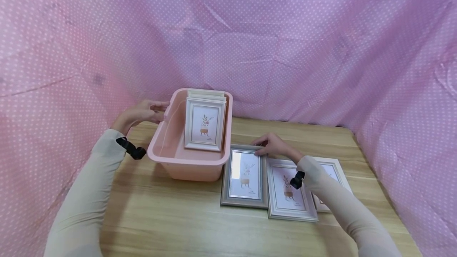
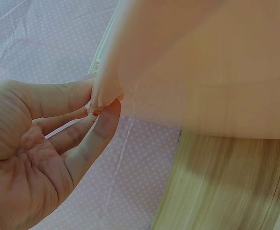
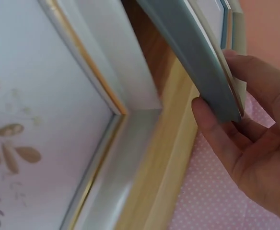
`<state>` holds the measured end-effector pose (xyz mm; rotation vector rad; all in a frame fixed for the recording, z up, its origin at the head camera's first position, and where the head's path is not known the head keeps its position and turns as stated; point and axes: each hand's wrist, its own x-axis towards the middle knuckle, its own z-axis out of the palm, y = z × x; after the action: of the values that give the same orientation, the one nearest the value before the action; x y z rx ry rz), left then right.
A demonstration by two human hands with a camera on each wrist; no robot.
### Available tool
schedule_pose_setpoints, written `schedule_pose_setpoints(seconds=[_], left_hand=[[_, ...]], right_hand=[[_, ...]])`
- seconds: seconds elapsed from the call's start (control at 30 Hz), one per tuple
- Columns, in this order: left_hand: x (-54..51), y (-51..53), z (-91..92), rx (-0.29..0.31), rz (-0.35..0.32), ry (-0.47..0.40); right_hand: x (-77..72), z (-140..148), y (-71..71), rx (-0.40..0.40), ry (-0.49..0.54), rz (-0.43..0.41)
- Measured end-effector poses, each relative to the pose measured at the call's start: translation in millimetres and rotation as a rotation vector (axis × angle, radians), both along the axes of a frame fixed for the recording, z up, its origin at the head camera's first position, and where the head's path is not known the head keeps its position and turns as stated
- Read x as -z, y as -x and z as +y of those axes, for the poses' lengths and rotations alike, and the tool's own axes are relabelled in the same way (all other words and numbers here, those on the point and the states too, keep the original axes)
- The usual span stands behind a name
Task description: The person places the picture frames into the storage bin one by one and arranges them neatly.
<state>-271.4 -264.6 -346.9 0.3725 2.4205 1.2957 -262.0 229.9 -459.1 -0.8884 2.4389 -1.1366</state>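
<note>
"While the left hand point(image 1: 143, 112) meets the edge of the pink tub point(image 1: 191, 173), can you tell how its fingers lie?"

"Barely from the head view. The left wrist view settles it: thumb on one side of the lip, fingers on the other, pinching it between them."

"And the right hand point(image 1: 273, 144)?"

"Its thumb and fingers are clamped on the far edge of the grey picture frame point(image 1: 244, 175), near a corner. The right wrist view shows them on opposite faces of it; from the head, the back of the frame is hidden."

"Where is that frame, then?"

"Between the right fingers and the person's body, just beside the tub, its picture facing up with a bright reflection on the glass."

"What else is near those fingers?"

"To their right, a silvery white frame point(image 1: 285, 195), and past it a cream frame point(image 1: 333, 171), partly covered by the right sleeve point(image 1: 333, 195). The head view makes the first look edge to edge with the grey one; the right wrist view shows table point(image 3: 171, 115) between them."

"Anything right of the left fingers?"

"Inside the tub, a white-edged frame point(image 1: 205, 124) leans with others point(image 1: 207, 93) behind it. The left wrist view mostly loses them behind the tub's wall."
</note>
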Motion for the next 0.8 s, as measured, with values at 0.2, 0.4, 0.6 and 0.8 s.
schedule_pose_setpoints(seconds=[0.2,0.4,0.6,0.8], left_hand=[[3.0,0.0,1.2,-0.016,-0.019,-0.013],[6.8,1.9,0.6,-0.014,-0.017,-0.007],[6.5,2.5,1.0,-0.017,-0.013,-0.008],[4.8,4.3,-3.3,0.005,0.003,-0.023]], right_hand=[[-10.0,4,4.1,-0.059,0.046,-0.084],[-17.9,11,7.9,-0.097,0.039,-0.184],[-24.5,15,13.2,-0.131,-0.001,-0.247],[-35.1,16,17.1,-0.113,0.025,-0.231]])
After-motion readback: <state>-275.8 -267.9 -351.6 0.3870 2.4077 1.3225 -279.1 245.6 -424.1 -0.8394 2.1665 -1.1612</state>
